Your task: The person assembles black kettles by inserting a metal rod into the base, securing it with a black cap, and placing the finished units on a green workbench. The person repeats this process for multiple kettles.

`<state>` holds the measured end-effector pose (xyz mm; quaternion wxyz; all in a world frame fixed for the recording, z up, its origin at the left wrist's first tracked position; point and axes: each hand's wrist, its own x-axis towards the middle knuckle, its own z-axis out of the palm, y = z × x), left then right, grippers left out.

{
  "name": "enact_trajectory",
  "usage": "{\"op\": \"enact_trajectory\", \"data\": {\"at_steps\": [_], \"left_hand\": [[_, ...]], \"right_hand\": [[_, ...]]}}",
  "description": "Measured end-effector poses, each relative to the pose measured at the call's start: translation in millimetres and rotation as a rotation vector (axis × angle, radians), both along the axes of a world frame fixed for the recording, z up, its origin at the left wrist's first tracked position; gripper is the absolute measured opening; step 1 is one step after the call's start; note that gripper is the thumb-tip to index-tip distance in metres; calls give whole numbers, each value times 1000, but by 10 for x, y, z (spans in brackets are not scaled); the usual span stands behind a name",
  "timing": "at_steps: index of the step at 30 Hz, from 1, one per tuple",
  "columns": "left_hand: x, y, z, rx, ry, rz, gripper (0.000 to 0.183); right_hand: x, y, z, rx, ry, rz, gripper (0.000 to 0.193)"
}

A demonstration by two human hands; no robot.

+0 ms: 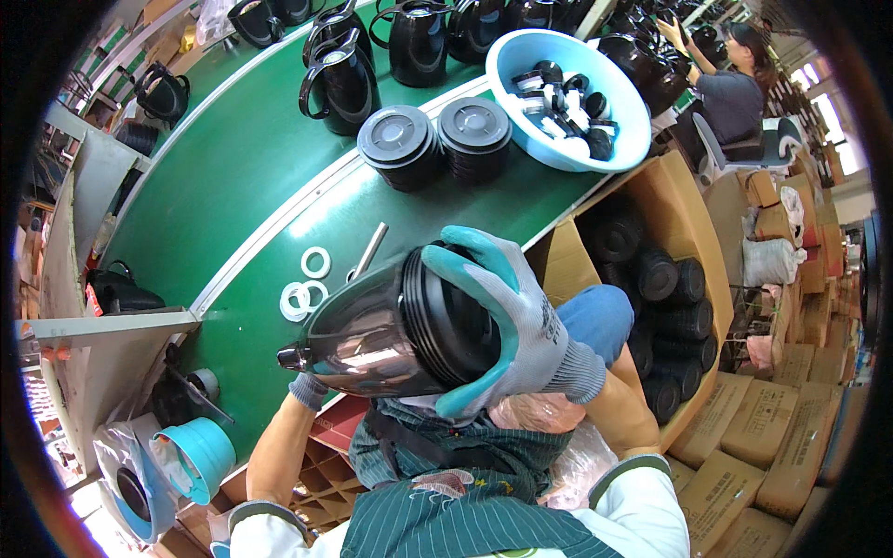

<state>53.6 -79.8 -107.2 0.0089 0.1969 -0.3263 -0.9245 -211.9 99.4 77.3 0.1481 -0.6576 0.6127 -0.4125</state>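
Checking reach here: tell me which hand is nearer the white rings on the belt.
Left. The left hand grips the carafe's narrow end just below the white rings; the right hand covers its wide base, farther right.

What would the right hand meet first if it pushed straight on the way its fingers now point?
The right hand already grips the black base of the jug; its fingers point up-left. Past the rim, probably the metal rod on the green belt, though depth is unclear.

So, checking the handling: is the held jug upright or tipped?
Tipped: the jug lies sideways between both gloved hands, its base toward the right hand.
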Motion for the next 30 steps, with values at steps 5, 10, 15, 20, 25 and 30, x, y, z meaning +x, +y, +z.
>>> {"op": "enact_trajectory", "data": {"at_steps": [5, 10, 15, 20, 25, 30], "left_hand": [[83, 155, 174, -22, -1, -79, 49], [69, 222, 284, -51, -7, -181, 50], [215, 115, 477, -474, -71, -83, 51], [-130, 620, 1215, -1492, -101, 167, 30], [-76, 683, 1163, -1749, 31, 380, 30], [-230, 523, 1324, -2096, 509, 379, 49]], "right_hand": [[272, 487, -63, -203, -29, -29, 124], [383, 875, -219, -426, 53, 1, 115], [396, 1198, -31, -194, -94, -246, 130], [337, 1338, -252, -102, -560, -249, 118], [216, 1373, -376, -108, -504, -99, 125], [450, 1346, -712, -44, -1229, -109, 89]]}}
